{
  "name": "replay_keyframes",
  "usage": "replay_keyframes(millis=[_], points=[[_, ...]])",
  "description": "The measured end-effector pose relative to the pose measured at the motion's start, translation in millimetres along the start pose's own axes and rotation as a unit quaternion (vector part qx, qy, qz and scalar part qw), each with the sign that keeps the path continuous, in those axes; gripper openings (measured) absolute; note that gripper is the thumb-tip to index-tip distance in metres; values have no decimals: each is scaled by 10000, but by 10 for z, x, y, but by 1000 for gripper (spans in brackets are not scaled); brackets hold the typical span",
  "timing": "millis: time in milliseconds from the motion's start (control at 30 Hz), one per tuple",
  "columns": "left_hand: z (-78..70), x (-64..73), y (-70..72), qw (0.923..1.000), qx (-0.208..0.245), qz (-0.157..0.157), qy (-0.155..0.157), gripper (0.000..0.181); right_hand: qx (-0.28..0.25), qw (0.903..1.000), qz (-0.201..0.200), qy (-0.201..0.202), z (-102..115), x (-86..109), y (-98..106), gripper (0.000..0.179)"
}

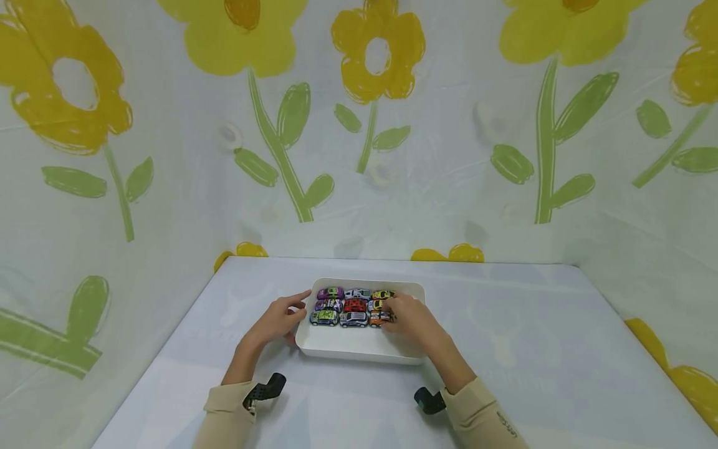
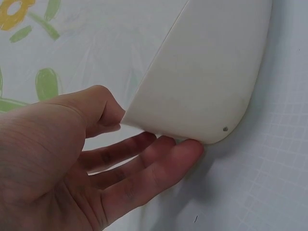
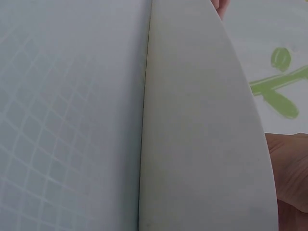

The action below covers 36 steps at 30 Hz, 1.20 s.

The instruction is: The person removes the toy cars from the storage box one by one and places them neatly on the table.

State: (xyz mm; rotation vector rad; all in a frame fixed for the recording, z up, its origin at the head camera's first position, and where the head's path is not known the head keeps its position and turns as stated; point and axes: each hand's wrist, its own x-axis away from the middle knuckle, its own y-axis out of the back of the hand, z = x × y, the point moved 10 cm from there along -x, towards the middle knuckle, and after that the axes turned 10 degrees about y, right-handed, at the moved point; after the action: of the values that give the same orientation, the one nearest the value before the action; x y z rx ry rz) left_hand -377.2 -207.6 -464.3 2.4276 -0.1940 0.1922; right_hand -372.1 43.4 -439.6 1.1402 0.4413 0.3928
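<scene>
A shallow white tray (image 1: 359, 350) rests on the table with several small toy cars lined up in rows along its far part. My left hand (image 1: 283, 319) holds the tray's left end. Up close, the left thumb is bent at the rim and the other fingers (image 2: 178, 161) press the outer wall from below. My right hand (image 1: 412, 318) reaches over the tray's right side, its fingertips around the orange toy car (image 1: 378, 319) in the nearest row. A red toy car (image 1: 354, 305) sits mid-group. In the right wrist view the tray wall (image 3: 207, 125) hides those fingertips.
The white table (image 1: 533, 337) extends around the tray on both sides. Behind it hangs a white cloth backdrop (image 1: 437, 206) printed with yellow flowers. Black wrist camera mounts (image 1: 272, 386) stick out from both beige sleeves near the table's surface.
</scene>
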Motion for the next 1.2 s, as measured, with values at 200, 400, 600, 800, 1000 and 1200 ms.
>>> replay_keyframes(millis=[200,400,600,800,1000,1200], points=[[34,-25,-13,10000,21,-14,39,53,52,10000,-18,74,-8,-15,-17,32],[97,-28,-34,9999,-8,-47,158,53,98,9999,18,102,2,0,-57,31],[70,-30,-32,9998,42,-100,152,53,197,9997,-122,42,-6,7,-22,31],[50,-13,-2,9998,11,-132,166,53,156,9998,-149,54,-11,5,-19,32],[27,-7,-2,9999,-7,-119,81,53,61,9998,-156,73,-30,-7,-30,30],[40,0,-6,9998,105,-56,136,53,88,9997,-208,84,-15,1,-18,28]])
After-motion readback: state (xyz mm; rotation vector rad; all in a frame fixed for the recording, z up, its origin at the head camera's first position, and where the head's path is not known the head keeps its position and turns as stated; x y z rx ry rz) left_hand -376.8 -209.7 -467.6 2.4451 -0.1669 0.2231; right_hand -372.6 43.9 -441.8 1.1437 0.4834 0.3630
